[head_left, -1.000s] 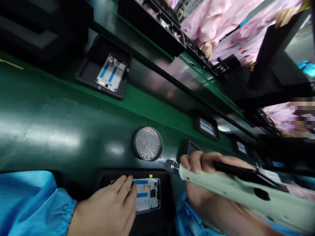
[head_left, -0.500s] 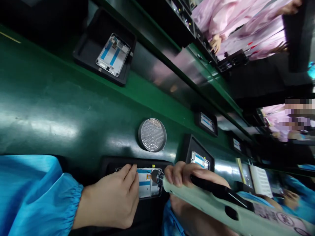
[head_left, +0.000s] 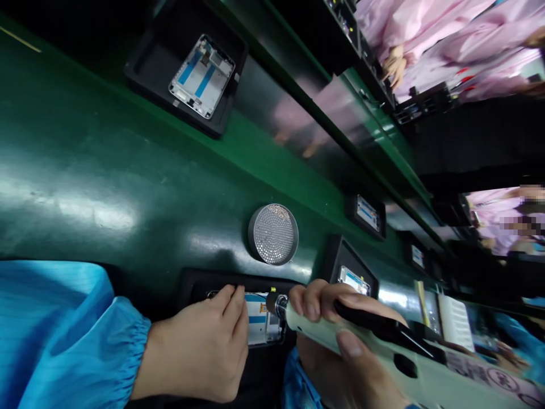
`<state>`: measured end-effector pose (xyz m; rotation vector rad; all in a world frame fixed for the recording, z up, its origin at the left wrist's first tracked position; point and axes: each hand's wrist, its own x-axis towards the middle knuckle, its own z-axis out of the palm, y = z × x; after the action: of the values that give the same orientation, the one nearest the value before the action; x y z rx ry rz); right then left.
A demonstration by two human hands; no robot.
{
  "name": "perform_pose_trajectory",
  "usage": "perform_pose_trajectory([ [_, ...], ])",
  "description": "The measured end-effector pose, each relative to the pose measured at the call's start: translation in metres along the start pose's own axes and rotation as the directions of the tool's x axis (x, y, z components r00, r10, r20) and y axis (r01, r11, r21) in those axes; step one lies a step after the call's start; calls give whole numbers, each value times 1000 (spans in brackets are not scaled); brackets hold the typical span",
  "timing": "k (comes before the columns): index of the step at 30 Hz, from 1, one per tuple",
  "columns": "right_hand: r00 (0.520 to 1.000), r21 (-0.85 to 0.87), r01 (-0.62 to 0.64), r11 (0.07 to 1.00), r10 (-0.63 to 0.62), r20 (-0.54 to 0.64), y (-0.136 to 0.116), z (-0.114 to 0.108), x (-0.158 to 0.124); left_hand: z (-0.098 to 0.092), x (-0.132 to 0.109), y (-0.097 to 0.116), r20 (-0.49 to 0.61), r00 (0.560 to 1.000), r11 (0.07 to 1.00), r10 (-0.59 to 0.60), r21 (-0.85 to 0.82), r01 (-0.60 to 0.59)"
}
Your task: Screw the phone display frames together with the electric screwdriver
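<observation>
My left hand (head_left: 204, 346), in a blue sleeve, lies with curled fingers pressed on a white phone frame (head_left: 264, 324) that sits in a black tray (head_left: 200, 282) at the near edge of the green belt. My right hand (head_left: 336, 352) is wrapped round a pale electric screwdriver (head_left: 383, 346). Its metal tip (head_left: 275, 304) rests at the phone frame's right side. A round metal dish of small screws (head_left: 273, 234) stands just beyond the tray.
A second black tray (head_left: 149, 68) with a phone frame (head_left: 201, 76) lies far left on the green conveyor (head_left: 85, 170). More trays with frames (head_left: 351, 272) trail to the right. People in pink coats (head_left: 426, 40) work across the line.
The screwdriver came down and left from beside the screw dish onto the phone frame. My left hand stayed on the frame. The view shifted slightly.
</observation>
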<state>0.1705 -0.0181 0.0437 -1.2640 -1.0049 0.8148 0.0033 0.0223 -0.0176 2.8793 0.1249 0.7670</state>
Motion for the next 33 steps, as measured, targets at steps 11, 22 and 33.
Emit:
perform_pose_trajectory([
  [11, 1000, -32, -22, 999, 22, -5, -3, 2, -1, 0, 0, 1, 29, 1000, 1000, 2, -11, -2],
  [22, 996, -68, -92, 993, 91, -13, -5, 3, -1, -1, 2, 1, 10, 1000, 1000, -12, -26, 12],
  [33, 995, -42, -44, 998, 40, -92, -1, -1, 3, -2, 2, 4, 90, 993, 997, -73, -6, 74],
])
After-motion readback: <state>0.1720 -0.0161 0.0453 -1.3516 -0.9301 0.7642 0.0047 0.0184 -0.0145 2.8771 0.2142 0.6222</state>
